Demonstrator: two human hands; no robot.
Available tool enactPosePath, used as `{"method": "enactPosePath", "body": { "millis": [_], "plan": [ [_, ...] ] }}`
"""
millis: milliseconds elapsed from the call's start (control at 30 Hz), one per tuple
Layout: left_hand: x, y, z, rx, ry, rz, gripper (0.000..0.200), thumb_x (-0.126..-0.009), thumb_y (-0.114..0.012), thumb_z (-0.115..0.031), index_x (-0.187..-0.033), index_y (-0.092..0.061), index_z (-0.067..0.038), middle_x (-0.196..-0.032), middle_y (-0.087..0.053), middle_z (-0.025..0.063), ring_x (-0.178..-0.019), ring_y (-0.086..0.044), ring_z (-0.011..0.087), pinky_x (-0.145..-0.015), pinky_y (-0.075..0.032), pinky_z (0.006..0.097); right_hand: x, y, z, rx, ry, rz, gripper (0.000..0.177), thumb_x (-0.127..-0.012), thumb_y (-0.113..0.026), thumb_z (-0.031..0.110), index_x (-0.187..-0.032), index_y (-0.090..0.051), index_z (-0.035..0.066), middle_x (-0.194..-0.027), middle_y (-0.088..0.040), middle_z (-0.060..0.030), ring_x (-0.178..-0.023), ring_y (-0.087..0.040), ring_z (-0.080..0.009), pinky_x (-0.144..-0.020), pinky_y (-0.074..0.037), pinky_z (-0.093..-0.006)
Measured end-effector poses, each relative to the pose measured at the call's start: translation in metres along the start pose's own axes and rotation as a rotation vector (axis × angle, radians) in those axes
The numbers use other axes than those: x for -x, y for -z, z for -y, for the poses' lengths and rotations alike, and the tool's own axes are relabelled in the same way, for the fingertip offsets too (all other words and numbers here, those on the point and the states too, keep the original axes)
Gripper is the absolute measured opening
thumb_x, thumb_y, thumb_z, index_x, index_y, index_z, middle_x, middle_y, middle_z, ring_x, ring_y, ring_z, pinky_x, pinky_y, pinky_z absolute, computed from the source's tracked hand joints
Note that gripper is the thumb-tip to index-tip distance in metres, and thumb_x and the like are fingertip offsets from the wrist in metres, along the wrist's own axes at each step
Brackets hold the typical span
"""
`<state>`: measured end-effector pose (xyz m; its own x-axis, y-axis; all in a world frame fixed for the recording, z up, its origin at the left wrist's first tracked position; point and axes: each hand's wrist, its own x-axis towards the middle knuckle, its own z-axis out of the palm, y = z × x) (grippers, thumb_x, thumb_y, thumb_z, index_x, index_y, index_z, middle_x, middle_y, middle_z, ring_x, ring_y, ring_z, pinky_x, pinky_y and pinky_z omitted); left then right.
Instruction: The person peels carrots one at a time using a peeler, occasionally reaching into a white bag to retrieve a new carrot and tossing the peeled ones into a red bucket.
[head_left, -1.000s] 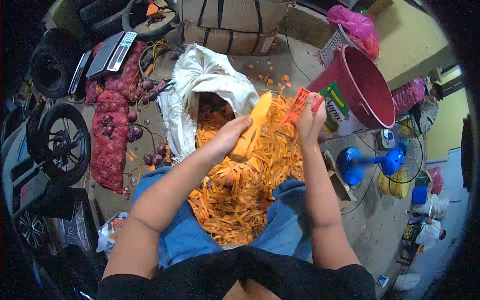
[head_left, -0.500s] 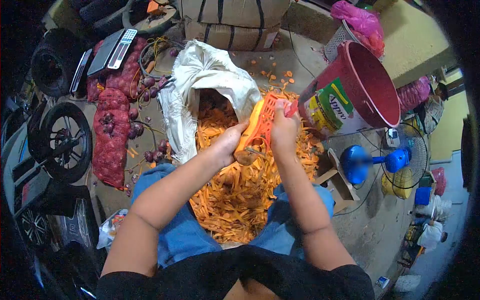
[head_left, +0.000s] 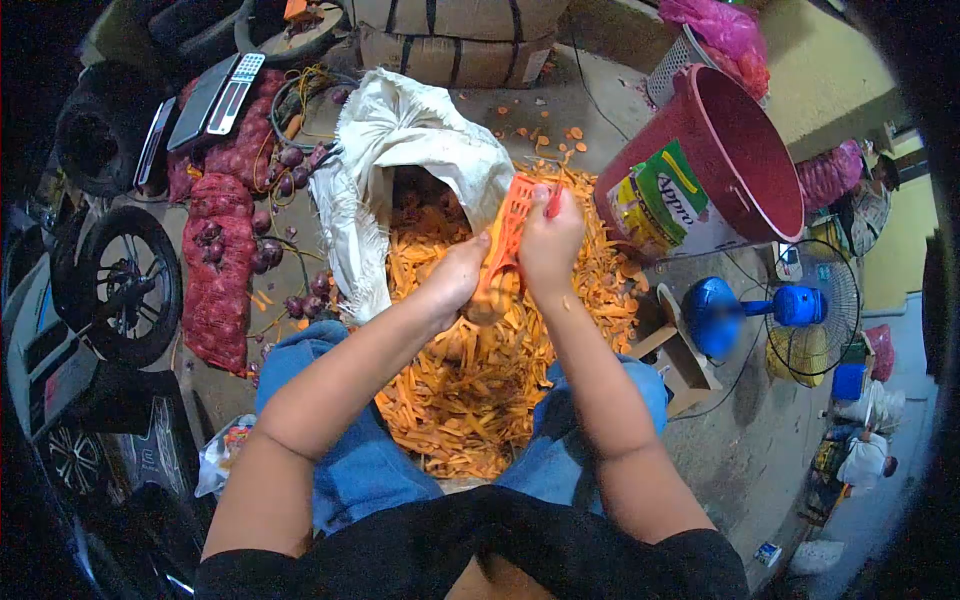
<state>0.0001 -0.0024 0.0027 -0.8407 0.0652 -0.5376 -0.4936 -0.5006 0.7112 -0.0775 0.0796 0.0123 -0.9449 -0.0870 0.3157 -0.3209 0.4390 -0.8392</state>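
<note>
My left hand [head_left: 456, 277] is wrapped round a carrot [head_left: 488, 305], its thick end blurred and pointing toward me. My right hand [head_left: 552, 240] holds a red peeler [head_left: 554, 202] by its handle. Between the hands an orange-red perforated piece [head_left: 515, 215] lies along the carrot; its exact link to the peeler cannot be made out. Below both hands spreads a heap of orange peelings [head_left: 465, 400], lying between my knees. An open white sack [head_left: 360, 200] with more orange pieces inside stands just beyond my left hand.
A dark red bucket [head_left: 660, 150] tilts at the right, near a blue fan [head_left: 715, 320] and an open cardboard box [head_left: 685, 370]. Red net bags of onions [head_left: 215, 290] and a scale [head_left: 205, 105] lie left. A person [head_left: 865, 462] is at the far right.
Both hands have shifted slightly left and up with the carrot and the perforated piece. My right hand has turned, and the view has moved a little.
</note>
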Motion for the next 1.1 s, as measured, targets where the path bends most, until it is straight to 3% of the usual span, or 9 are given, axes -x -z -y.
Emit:
{"method": "enactPosePath", "body": {
  "millis": [100, 133, 233, 333, 467, 533, 733, 867, 1100],
  "plan": [
    [0.027, -0.022, 0.013, -0.146, 0.116, 0.024, 0.037, -0.086, -0.023, -0.028, -0.103, -0.044, -0.002, -0.09, -0.053, 0.0073, -0.073, -0.052, 0.0122, -0.066, -0.042, 0.0253, -0.058, 0.019, -0.063, 0.132, -0.087, -0.309, 0.024, -0.079, -0.043, 0.021, -0.07, -0.049, -0.001, -0.062, -0.054, -0.0144, -0.055, -0.051, -0.0258, -0.053, -0.038, -0.0352],
    [0.019, -0.02, 0.035, -0.26, -0.169, 0.053, 0.036, -0.085, -0.027, -0.027, -0.104, -0.044, -0.002, -0.088, -0.053, 0.0067, -0.071, -0.051, 0.0103, -0.062, -0.042, 0.0248, -0.072, 0.031, -0.079, 0.134, -0.153, -0.386, 0.025, -0.079, -0.043, 0.022, -0.07, -0.049, -0.001, -0.063, -0.054, -0.0145, -0.055, -0.051, -0.0262, -0.053, -0.039, -0.0358],
    [0.024, -0.014, 0.018, -0.162, -0.088, 0.16, 0.035, -0.085, -0.028, -0.026, -0.106, -0.043, -0.002, -0.088, -0.053, 0.006, -0.071, -0.051, 0.0098, -0.062, -0.042, 0.0247, -0.082, 0.047, -0.073, 0.112, -0.209, -0.488, 0.024, -0.079, -0.044, 0.019, -0.069, -0.049, -0.002, -0.059, -0.053, -0.012, -0.051, -0.05, -0.0225, -0.052, -0.039, -0.0344],
    [0.018, -0.005, 0.009, -0.073, -0.042, 0.124, 0.035, -0.085, -0.028, -0.028, -0.107, -0.042, -0.003, -0.088, -0.052, 0.0052, -0.072, -0.051, 0.0098, -0.062, -0.041, 0.0238, -0.074, 0.041, -0.055, -0.306, -0.269, -0.432, 0.02, -0.078, -0.047, 0.018, -0.066, -0.047, 0.003, -0.056, -0.043, 0.0021, -0.049, -0.039, -0.008, -0.046, -0.031, -0.0253],
    [0.009, 0.005, 0.003, -0.033, -0.025, -0.001, 0.034, -0.084, -0.028, -0.029, -0.099, -0.044, -0.003, -0.08, -0.052, 0.0046, -0.065, -0.051, 0.0106, -0.058, -0.042, 0.0244, -0.051, 0.022, -0.025, -0.303, -0.342, -0.281, 0.018, -0.078, -0.047, 0.017, -0.067, -0.048, 0.003, -0.058, -0.043, 0.0019, -0.052, -0.038, -0.007, -0.047, -0.031, -0.0238],
    [0.002, 0.008, 0.002, 0.132, 0.013, -0.058, 0.034, -0.084, -0.028, -0.03, -0.097, -0.046, -0.004, -0.081, -0.053, 0.006, -0.064, -0.052, 0.0129, -0.058, -0.042, 0.0255, -0.034, 0.01, -0.02, -0.368, -0.192, -0.114, 0.016, -0.079, -0.046, 0.016, -0.075, -0.049, 0.0, -0.062, -0.049, -0.0041, -0.055, -0.044, -0.0128, -0.051, -0.036, -0.0279],
    [-0.001, 0.005, -0.005, 0.297, 0.041, -0.054, 0.036, -0.085, -0.026, -0.031, -0.098, -0.047, -0.006, -0.085, -0.056, 0.0068, -0.07, -0.055, 0.0157, -0.065, -0.045, 0.0283, 0.005, -0.001, 0.011, -0.343, -0.073, 0.068, 0.017, -0.079, -0.046, 0.016, -0.073, -0.046, 0.0, -0.057, -0.045, -0.0053, -0.052, -0.04, -0.0123, -0.049, -0.034, -0.0278],
    [-0.001, -0.004, -0.003, 0.292, -0.033, -0.114, 0.037, -0.085, -0.023, -0.032, -0.097, -0.046, -0.006, -0.082, -0.056, 0.0065, -0.067, -0.055, 0.0153, -0.062, -0.045, 0.0285, 0.008, -0.006, 0.005, -0.385, -0.027, 0.029, 0.02, -0.079, -0.045, 0.017, -0.069, -0.045, 0.0, -0.055, -0.044, -0.0064, -0.05, -0.039, -0.0137, -0.048, -0.033, -0.0288],
    [-0.001, -0.008, -0.009, 0.059, -0.068, -0.068, 0.039, -0.085, -0.021, -0.033, -0.096, -0.047, -0.006, -0.078, -0.055, 0.0048, -0.065, -0.054, 0.0141, -0.06, -0.045, 0.0268, -0.002, -0.002, 0.003, -0.054, 0.004, -0.019, 0.021, -0.078, -0.045, 0.016, -0.066, -0.045, 0.0, -0.055, -0.047, -0.0126, -0.049, -0.044, -0.0236, -0.047, -0.033, -0.0346]
  ]
}}
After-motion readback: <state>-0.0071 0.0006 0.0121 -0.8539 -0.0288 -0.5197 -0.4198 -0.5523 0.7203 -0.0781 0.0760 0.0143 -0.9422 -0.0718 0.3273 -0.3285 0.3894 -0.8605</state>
